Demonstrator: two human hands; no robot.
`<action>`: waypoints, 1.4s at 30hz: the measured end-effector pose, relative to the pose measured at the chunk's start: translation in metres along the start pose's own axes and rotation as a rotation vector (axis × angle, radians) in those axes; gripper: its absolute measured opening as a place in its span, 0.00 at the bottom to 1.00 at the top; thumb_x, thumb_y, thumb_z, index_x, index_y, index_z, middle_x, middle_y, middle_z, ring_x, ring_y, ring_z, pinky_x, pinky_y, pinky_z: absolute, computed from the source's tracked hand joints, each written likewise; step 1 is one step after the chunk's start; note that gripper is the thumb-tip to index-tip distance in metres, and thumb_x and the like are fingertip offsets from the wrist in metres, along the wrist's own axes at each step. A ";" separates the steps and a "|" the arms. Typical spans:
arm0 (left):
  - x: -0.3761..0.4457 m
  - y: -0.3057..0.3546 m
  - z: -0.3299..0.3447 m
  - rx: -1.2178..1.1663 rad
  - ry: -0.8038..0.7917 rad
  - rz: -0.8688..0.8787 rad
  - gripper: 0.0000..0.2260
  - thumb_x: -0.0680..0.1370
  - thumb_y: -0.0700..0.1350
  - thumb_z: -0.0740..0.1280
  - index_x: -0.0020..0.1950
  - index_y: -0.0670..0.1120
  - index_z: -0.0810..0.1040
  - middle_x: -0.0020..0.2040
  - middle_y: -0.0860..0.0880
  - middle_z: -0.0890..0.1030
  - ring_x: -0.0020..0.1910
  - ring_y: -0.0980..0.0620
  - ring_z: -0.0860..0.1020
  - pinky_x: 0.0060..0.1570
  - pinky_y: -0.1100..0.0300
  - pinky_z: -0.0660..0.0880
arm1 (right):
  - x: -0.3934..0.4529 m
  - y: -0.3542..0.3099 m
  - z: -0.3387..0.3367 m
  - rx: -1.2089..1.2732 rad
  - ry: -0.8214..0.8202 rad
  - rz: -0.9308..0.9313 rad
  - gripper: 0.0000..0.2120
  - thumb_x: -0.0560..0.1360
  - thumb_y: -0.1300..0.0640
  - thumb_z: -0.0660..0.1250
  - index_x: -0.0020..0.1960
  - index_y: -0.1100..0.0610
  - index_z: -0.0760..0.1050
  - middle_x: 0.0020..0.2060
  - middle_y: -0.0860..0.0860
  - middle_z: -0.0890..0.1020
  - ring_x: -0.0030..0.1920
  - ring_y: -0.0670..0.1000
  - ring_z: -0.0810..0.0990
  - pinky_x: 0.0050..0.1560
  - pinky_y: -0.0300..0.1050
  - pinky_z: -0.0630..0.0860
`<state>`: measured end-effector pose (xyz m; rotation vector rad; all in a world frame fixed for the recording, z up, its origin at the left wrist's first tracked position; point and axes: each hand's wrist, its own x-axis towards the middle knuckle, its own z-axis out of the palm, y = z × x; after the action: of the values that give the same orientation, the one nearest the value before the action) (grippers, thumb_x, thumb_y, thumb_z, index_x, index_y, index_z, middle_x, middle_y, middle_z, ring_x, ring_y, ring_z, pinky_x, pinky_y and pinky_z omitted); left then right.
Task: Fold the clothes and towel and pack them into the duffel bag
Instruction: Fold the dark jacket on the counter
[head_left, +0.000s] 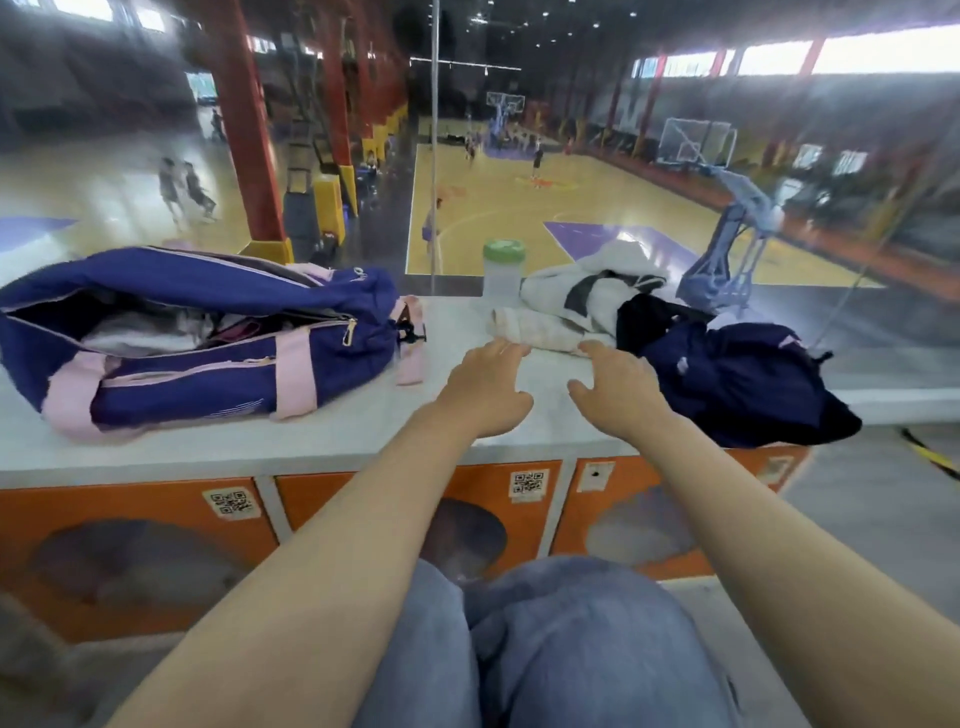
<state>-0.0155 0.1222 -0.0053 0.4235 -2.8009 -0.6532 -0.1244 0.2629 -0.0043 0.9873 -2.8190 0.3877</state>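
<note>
Packing goes into the duffel bag (208, 332), gaping unzipped at our left with pale cloth already inside. Next, the unfolded clothes (727, 374) sit heaped at our right. Smallest, the rolled towel (535, 325): our left hand (485, 389) and right hand (618, 387), fingers spread and holding nothing, should flatten it first.

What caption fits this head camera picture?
Both hands reach for rolled white cloth beside the open duffel bag.

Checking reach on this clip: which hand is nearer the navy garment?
Right. The right hand hovers just left of the navy garment, almost touching; the left hand is farther left, over the bare countertop.
</note>
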 end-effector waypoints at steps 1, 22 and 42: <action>0.000 0.002 0.007 0.010 -0.028 0.003 0.30 0.75 0.45 0.64 0.77 0.49 0.60 0.78 0.47 0.58 0.76 0.44 0.57 0.73 0.49 0.59 | 0.004 0.016 -0.003 -0.066 0.002 0.049 0.30 0.77 0.47 0.62 0.76 0.55 0.59 0.71 0.55 0.69 0.70 0.60 0.66 0.72 0.59 0.56; 0.006 -0.031 0.036 -0.169 -0.155 -0.131 0.29 0.78 0.45 0.63 0.78 0.48 0.58 0.78 0.48 0.59 0.76 0.46 0.57 0.73 0.52 0.57 | -0.005 0.048 0.029 -0.293 0.170 0.116 0.22 0.77 0.58 0.60 0.70 0.49 0.62 0.53 0.54 0.79 0.49 0.60 0.79 0.49 0.52 0.70; 0.009 -0.042 0.020 -0.382 0.122 -0.008 0.15 0.78 0.44 0.62 0.64 0.51 0.77 0.62 0.52 0.79 0.64 0.52 0.74 0.66 0.53 0.68 | 0.002 -0.058 0.000 0.365 -0.247 -0.090 0.17 0.76 0.56 0.62 0.64 0.54 0.73 0.60 0.52 0.79 0.62 0.53 0.75 0.58 0.45 0.70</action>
<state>-0.0201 0.0914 -0.0407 0.3822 -2.4819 -1.0960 -0.0897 0.2184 0.0072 1.3070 -2.9678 0.8461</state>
